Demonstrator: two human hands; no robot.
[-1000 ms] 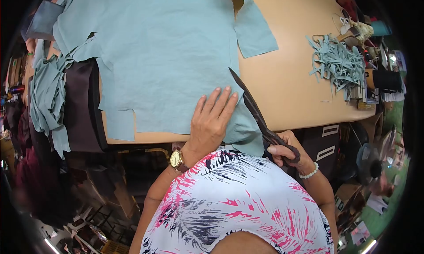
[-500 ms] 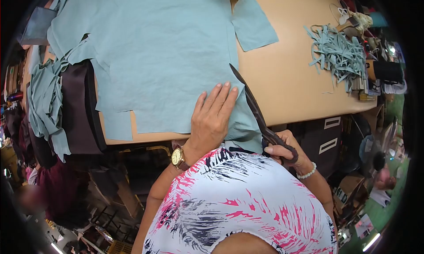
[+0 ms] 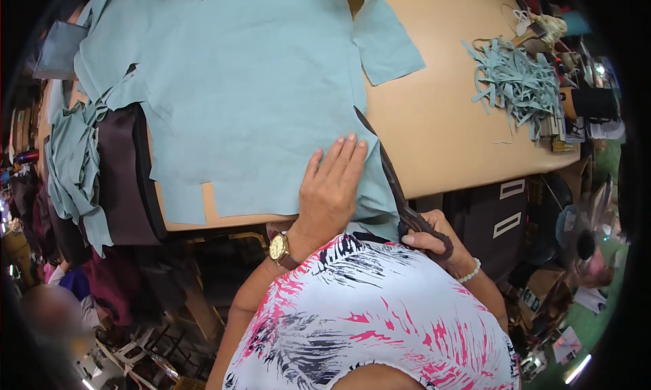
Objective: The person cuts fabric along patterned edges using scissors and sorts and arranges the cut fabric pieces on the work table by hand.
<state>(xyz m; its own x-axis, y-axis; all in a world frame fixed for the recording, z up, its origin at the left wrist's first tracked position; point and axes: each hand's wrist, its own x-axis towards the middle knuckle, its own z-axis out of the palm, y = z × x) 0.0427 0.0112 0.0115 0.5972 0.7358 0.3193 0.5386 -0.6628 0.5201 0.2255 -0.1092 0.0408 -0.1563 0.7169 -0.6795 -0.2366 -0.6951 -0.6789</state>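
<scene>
- Head view, left hand [image 3: 330, 193]: laid palm down on the light-blue cloth [image 3: 251, 98], fingers straight and close together, grasping nothing; the fingertips reach near the cloth's right-hand edge. A watch [image 3: 279, 247] circles the wrist.
- Head view, right hand [image 3: 437, 239]: closed round the handles of dark scissors [image 3: 399, 197], the thumb uppermost; I cannot make out how far the blades are parted. A pale beaded bracelet [image 3: 470, 275] circles the wrist.
- Head view, cloth and scissors: the cloth lies spread over the tan table [image 3: 441, 126], its near right part against the scissors, whose tip points away from the wearer.
- Head view, far right: a heap of blue strips [image 3: 517, 85] on the table.
</scene>
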